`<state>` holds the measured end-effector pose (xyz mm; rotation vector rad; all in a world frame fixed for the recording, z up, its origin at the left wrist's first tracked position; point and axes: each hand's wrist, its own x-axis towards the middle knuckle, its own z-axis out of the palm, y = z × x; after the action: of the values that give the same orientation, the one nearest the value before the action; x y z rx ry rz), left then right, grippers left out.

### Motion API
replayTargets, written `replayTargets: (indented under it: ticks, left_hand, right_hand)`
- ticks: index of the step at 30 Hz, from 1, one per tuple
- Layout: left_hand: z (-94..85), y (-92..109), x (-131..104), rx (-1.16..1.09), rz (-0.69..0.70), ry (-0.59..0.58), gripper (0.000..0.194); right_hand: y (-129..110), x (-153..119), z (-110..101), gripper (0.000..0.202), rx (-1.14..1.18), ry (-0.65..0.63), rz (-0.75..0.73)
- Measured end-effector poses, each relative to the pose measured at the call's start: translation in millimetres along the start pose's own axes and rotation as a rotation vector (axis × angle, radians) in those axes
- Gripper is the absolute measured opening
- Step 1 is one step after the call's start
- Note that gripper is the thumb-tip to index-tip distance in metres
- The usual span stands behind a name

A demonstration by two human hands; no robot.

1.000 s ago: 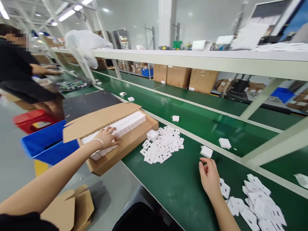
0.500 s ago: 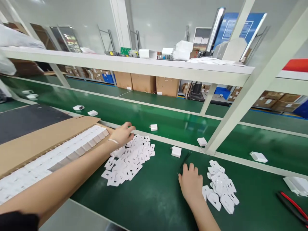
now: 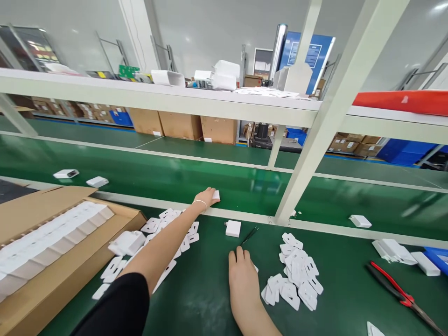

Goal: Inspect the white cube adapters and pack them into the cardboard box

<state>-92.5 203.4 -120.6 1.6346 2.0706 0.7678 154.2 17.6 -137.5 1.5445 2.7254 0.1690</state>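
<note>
My left hand reaches over the bench's edge strip onto the green belt, its fingers closed on a small white charger. My right hand is low over the green bench top with its fingers bent downward. A white sliver shows at its right side; what lies under the fingers is hidden. Just beyond the fingertips are dark tweezers, and another white charger sits close by. Flat white slotted pieces lie in a left pile, partly behind my left arm, and a right pile.
A cardboard tray of white units stands at the left, with white chargers beside it. Red-handled pliers and more chargers lie at the right. A slanted post and a shelf stand in front of me.
My left hand has moved forward from above the left pile onto the belt and taken hold of a charger. My right hand has shifted left, away from the right pile. The view has turned right.
</note>
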Motion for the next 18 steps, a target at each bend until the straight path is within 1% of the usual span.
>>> replayTargets:
  ticks: [2, 3, 5, 7, 9, 12, 13, 14, 15, 18]
  left_hand:
    - [1.3, 3.4, -10.6, -0.212, 0.057, 0.007, 0.049]
    - [1.8, 5.4, -19.7, -0.323, 0.083, 0.013, 0.054]
    - [2.3, 9.4, -45.6, -0.533, 0.132, 0.029, 0.061]
    - [1.8, 12.3, -79.8, -0.698, 0.174, 0.047, 0.065]
    - [1.3, 13.8, -118.6, -0.848, 0.204, 0.047, 0.065]
    - [4.5, 13.7, -173.2, -1.188, 0.192, -0.03, 0.053]
    - [7.0, 13.2, -187.8, -1.259, 0.176, -0.052, 0.049]
    - [10.0, 12.5, -199.8, -1.285, 0.165, -0.067, 0.046]
    - [13.2, 11.8, -209.0, -1.261, 0.168, -0.069, 0.044]
    - [21.5, 9.8, -221.8, -1.139, 0.266, -0.058, 0.04]
  right_hand:
    - [4.3, -0.9, -6.1, 0.056, 0.006, 0.034, 0.025]
    - [7.8, -1.2, -9.7, 0.052, 0.008, 0.05, 0.055]
    - [16.9, -1.3, -16.0, 0.039, 0.008, 0.054, 0.13]
    - [26.3, -0.6, -19.5, 0.025, 0.009, 0.022, 0.172]
    - [32.9, 0.6, -19.5, 0.018, 0.009, 0.002, 0.156]
    - [34.8, 1.7, -15.6, 0.022, -0.013, 0.041, 0.103]
    - [33.8, 1.6, -14.2, 0.024, -0.02, 0.062, 0.081]
    - [32.4, 1.3, -12.9, 0.026, -0.024, 0.083, 0.053]
    - [30.9, 0.9, -12.0, 0.025, -0.021, 0.108, 0.02]
    - [26.5, 0.5, -12.0, 0.02, 0.038, 0.236, -0.054]
